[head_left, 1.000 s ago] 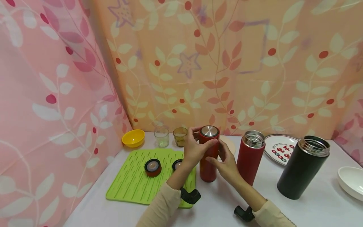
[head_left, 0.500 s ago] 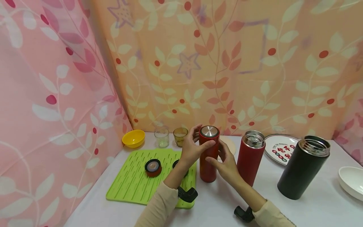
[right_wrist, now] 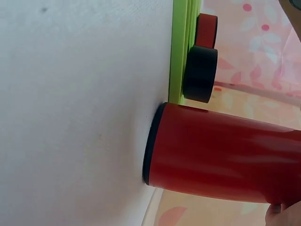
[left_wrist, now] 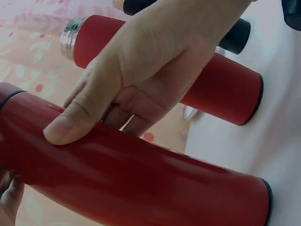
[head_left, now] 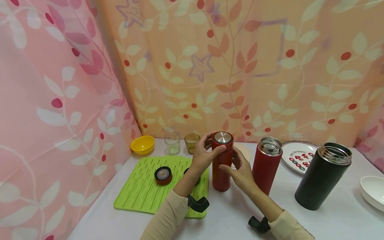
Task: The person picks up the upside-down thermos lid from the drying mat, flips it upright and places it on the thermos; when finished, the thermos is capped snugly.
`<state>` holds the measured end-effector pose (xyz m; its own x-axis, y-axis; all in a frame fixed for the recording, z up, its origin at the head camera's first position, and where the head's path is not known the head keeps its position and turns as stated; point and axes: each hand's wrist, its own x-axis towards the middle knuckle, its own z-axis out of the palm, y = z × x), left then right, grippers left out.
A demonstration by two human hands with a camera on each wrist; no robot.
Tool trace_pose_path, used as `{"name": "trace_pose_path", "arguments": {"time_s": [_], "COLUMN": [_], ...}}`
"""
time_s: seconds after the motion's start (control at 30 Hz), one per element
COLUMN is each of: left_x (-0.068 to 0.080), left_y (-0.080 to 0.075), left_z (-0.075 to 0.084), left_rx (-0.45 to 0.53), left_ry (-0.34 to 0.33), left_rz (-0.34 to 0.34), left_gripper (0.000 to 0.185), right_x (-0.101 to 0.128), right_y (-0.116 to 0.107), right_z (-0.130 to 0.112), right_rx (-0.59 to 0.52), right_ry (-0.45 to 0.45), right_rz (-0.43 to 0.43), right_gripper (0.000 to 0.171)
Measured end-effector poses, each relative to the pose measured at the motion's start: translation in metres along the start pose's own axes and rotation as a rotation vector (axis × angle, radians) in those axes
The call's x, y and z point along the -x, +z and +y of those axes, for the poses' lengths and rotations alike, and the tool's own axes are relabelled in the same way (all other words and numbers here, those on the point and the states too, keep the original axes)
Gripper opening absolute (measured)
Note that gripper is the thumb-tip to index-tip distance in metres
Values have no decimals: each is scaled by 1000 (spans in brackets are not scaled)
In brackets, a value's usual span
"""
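Note:
A red thermos flask with a steel-topped lid stands upright on the white table, between both hands. My left hand grips the flask's upper part at the lid, with the thumb across the front and fingers around the far side. Lower down, my right hand holds the body from the right, its thumb lying along the red wall in the left wrist view. From the right wrist view, the flask's dark base touches the table.
A lidless red flask and a lidless black flask stand right. Left, a green mat bears a red-and-black lid and a black lid. Behind are a yellow bowl, two glasses and a patterned plate.
My left wrist has shifted slightly left and its thumb has slid a little across the lid area. The flask and right hand stay put; the head view has tilted slightly.

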<state>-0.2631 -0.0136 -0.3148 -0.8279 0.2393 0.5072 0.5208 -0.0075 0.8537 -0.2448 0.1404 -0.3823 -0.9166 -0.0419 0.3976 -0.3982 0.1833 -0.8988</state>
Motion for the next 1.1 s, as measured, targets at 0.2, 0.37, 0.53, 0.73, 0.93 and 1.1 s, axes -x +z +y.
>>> {"name": "trace_pose_path", "arguments": {"time_s": [0.2, 0.37, 0.53, 0.73, 0.93, 1.1], "left_x": [6, 5, 2, 10, 28, 50], "left_y": [0, -2, -11, -39, -88, -127], "left_z": [16, 4, -11, -9, -25, -36], "left_rx": [-1, 28, 72, -10, -123, -271], "left_ry": [-8, -3, 28, 81, 34, -53], "left_rz": [-9, -23, -66, -42, 53, 102], "left_gripper": [54, 55, 53, 44, 39, 42], "right_x": [0, 1, 0, 1, -2, 0], "right_y": [1, 1, 1, 2, 0, 1], "right_z": [1, 2, 2, -4, 1, 1], "right_rx": [-18, -14, -23, -36, -19, -31], "right_ry": [3, 6, -21, -34, -34, -18], "right_rz": [4, 11, 15, 2, 5, -2], "right_gripper": [74, 75, 76, 78, 80, 80]}}
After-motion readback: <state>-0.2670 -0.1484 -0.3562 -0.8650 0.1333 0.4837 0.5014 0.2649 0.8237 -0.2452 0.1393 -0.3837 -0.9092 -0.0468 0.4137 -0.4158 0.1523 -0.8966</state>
